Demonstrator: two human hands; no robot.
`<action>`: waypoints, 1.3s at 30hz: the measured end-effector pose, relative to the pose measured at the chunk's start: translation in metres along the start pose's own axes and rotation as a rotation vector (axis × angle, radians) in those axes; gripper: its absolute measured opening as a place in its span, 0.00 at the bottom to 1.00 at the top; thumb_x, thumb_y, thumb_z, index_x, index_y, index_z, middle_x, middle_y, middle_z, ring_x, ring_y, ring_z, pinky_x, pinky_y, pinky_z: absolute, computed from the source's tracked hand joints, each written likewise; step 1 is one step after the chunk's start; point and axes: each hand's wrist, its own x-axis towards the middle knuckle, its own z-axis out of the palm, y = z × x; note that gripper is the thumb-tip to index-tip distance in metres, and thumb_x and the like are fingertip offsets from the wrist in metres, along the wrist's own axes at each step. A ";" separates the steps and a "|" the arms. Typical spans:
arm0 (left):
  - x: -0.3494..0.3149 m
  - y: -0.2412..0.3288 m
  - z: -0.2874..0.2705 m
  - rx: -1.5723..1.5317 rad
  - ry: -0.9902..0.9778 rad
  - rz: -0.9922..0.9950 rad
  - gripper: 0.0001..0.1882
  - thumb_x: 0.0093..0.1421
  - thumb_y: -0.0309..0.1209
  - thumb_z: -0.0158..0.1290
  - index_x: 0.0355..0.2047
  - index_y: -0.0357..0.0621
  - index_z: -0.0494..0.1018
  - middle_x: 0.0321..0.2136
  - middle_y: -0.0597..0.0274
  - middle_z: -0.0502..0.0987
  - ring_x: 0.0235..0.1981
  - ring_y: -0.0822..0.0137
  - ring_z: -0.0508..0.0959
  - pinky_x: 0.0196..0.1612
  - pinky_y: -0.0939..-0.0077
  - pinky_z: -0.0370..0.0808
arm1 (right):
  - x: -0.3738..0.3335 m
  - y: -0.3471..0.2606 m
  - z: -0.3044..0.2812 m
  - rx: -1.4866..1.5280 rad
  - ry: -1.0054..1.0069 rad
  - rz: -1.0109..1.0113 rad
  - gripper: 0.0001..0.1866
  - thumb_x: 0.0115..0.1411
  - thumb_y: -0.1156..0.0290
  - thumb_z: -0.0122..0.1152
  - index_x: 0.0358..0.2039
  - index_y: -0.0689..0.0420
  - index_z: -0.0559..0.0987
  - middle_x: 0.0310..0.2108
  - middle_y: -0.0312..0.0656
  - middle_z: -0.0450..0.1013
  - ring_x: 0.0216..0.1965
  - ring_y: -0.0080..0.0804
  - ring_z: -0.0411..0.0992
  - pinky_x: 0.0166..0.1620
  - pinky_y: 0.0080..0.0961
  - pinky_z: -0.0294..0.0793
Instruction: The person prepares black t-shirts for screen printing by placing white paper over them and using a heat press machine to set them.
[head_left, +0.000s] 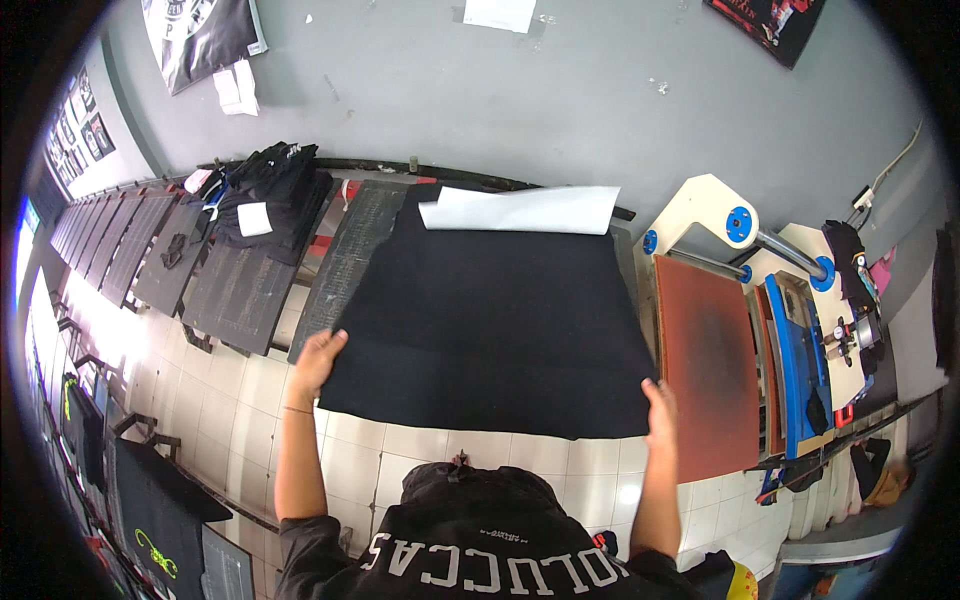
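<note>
A wide piece of black cloth (490,320), perhaps a garment, is spread between my hands over a dark board (345,262). My left hand (318,362) is closed on its left edge, near the front corner, thumb on top. My right hand (660,412) grips the right edge near the opposite front corner; its fingers are partly hidden under the cloth. The front edge hangs over the tiled floor. Across the far end of the cloth lies a white sheet (520,212) with a folded or curled upper edge.
To the right stands a press machine with a reddish-brown plate (708,370), cream arm (700,210) and blue frame (797,360). Dark boards (245,300) line the left, one bearing a pile of black garments (275,200). A grey wall (400,80) rises behind. A person (885,475) is at far right.
</note>
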 end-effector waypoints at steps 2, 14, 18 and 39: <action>0.006 -0.053 -0.001 0.086 0.005 -0.085 0.15 0.67 0.37 0.51 0.38 0.34 0.76 0.34 0.65 0.80 0.33 0.75 0.76 0.40 0.78 0.72 | 0.005 0.059 -0.001 0.073 -0.003 -0.018 0.20 0.60 0.65 0.60 0.47 0.66 0.75 0.44 0.44 0.75 0.46 0.32 0.72 0.51 0.27 0.69; -0.002 -0.177 -0.019 0.019 0.171 -0.166 0.16 0.67 0.36 0.51 0.39 0.32 0.77 0.34 0.65 0.79 0.35 0.74 0.74 0.42 0.78 0.70 | -0.003 0.156 -0.002 -0.013 -0.005 0.101 0.09 0.60 0.70 0.63 0.34 0.61 0.75 0.33 0.37 0.74 0.36 0.24 0.70 0.44 0.21 0.69; -0.003 -0.180 -0.023 -0.024 0.144 -0.183 0.16 0.68 0.35 0.49 0.43 0.32 0.76 0.37 0.63 0.80 0.39 0.73 0.76 0.47 0.78 0.70 | -0.013 0.162 -0.009 -0.035 -0.005 0.134 0.09 0.61 0.69 0.64 0.34 0.60 0.75 0.31 0.35 0.73 0.33 0.22 0.69 0.41 0.19 0.69; -0.045 -0.362 -0.066 0.496 -0.399 -0.437 0.15 0.62 0.40 0.49 0.30 0.43 0.78 0.27 0.60 0.78 0.32 0.67 0.77 0.37 0.70 0.75 | -0.160 0.221 -0.100 -1.184 0.330 0.457 0.19 0.61 0.62 0.59 0.49 0.57 0.70 0.45 0.52 0.75 0.49 0.50 0.73 0.50 0.45 0.72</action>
